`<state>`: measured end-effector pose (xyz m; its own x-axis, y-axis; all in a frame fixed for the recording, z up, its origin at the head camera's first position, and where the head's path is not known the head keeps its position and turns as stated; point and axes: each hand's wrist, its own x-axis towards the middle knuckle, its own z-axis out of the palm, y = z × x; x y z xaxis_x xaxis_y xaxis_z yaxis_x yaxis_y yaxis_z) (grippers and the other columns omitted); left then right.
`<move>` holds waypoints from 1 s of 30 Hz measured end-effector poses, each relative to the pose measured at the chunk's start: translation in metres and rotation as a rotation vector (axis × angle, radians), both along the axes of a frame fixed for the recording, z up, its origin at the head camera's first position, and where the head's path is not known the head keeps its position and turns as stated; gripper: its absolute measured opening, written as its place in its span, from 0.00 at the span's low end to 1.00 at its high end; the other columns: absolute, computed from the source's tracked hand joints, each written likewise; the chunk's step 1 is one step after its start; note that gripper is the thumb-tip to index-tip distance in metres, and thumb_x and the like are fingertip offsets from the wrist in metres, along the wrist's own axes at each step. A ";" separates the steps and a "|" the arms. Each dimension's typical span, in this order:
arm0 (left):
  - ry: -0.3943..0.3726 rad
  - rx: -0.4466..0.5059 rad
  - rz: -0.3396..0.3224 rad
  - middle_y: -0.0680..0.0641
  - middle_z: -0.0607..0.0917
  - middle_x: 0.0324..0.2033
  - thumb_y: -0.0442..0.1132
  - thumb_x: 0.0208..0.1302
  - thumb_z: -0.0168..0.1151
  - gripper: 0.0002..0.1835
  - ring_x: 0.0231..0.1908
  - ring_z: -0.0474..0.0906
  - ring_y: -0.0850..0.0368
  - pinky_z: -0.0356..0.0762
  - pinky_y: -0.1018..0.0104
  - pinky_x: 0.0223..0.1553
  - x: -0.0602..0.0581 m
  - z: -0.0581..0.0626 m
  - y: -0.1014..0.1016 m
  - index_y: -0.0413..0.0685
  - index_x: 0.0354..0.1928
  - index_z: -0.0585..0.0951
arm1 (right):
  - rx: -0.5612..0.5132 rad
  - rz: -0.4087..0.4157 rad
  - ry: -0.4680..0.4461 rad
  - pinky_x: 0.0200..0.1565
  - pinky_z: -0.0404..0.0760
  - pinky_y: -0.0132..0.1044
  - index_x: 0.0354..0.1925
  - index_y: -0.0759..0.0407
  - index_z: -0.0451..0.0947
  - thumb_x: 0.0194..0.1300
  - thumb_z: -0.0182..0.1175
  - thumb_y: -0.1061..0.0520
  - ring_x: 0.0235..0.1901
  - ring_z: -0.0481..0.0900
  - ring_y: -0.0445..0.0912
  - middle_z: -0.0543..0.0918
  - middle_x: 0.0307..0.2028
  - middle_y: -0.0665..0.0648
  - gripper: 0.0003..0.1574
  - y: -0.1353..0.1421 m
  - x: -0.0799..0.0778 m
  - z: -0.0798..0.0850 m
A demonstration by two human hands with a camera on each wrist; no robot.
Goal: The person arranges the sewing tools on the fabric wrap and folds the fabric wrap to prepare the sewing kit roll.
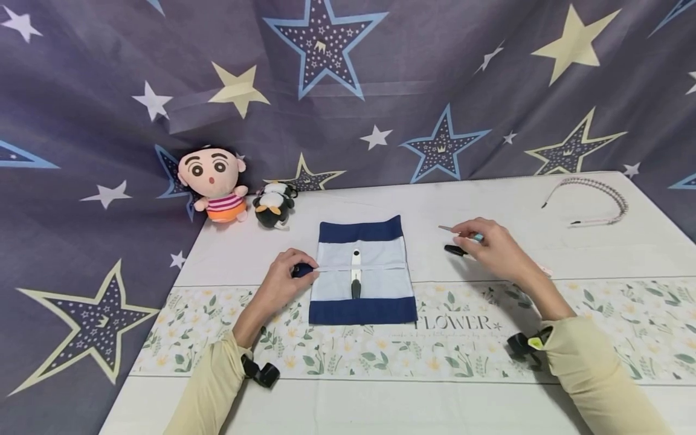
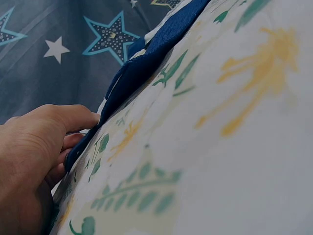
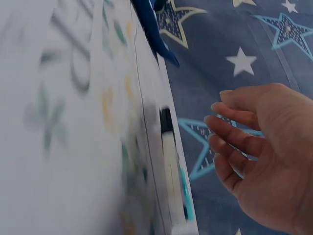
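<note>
A navy and light-blue cloth organiser (image 1: 361, 310) lies spread on the table, with a pale band across its middle. Under the band sits a slim white tool (image 1: 356, 260) with a dark end. My left hand (image 1: 280, 281) pinches a navy flap (image 1: 302, 270) at the organiser's left side; the left wrist view shows thumb and fingers at the navy edge. To the right, my right hand (image 3: 266, 142) hovers with loosely bent fingers and nothing between them. Below it lie a white marker (image 3: 171, 166) with a black cap and a slim turquoise item (image 3: 186, 193).
A plush doll (image 1: 212, 181) and a small penguin plush (image 1: 273, 205) stand at the back left. A beaded headband (image 1: 617, 196) lies at the back right. Behind the table hangs a star-patterned curtain (image 1: 326, 133). A flowered strip (image 1: 348, 356) crosses the tablecloth.
</note>
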<state>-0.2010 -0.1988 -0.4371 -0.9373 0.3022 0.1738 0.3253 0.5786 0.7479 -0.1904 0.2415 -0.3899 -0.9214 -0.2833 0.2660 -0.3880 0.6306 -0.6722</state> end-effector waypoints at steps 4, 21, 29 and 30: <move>0.002 -0.004 0.001 0.47 0.81 0.47 0.37 0.67 0.72 0.05 0.51 0.73 0.46 0.71 0.49 0.51 0.000 -0.001 0.000 0.49 0.42 0.87 | 0.049 -0.040 0.031 0.40 0.77 0.41 0.52 0.67 0.84 0.74 0.63 0.62 0.41 0.81 0.53 0.85 0.46 0.63 0.13 0.020 0.007 -0.002; -0.001 0.001 0.003 0.47 0.81 0.48 0.38 0.67 0.72 0.05 0.52 0.73 0.46 0.71 0.48 0.51 0.001 0.000 0.001 0.49 0.42 0.87 | 0.177 -0.088 -0.063 0.44 0.80 0.55 0.51 0.70 0.83 0.72 0.65 0.61 0.40 0.81 0.54 0.83 0.39 0.59 0.14 0.062 0.029 -0.014; 0.006 -0.006 0.000 0.48 0.81 0.49 0.38 0.67 0.71 0.05 0.53 0.73 0.46 0.71 0.47 0.52 0.001 0.000 0.000 0.49 0.43 0.88 | 0.215 -0.080 -0.075 0.33 0.72 0.42 0.50 0.69 0.84 0.70 0.66 0.61 0.31 0.73 0.48 0.80 0.35 0.55 0.13 0.061 0.029 -0.015; 0.006 -0.006 0.000 0.48 0.81 0.49 0.38 0.67 0.71 0.05 0.53 0.73 0.46 0.71 0.47 0.52 0.001 0.000 0.000 0.49 0.43 0.88 | 0.216 -0.079 -0.077 0.32 0.72 0.42 0.50 0.69 0.84 0.70 0.66 0.62 0.31 0.72 0.47 0.80 0.35 0.55 0.13 0.061 0.030 -0.015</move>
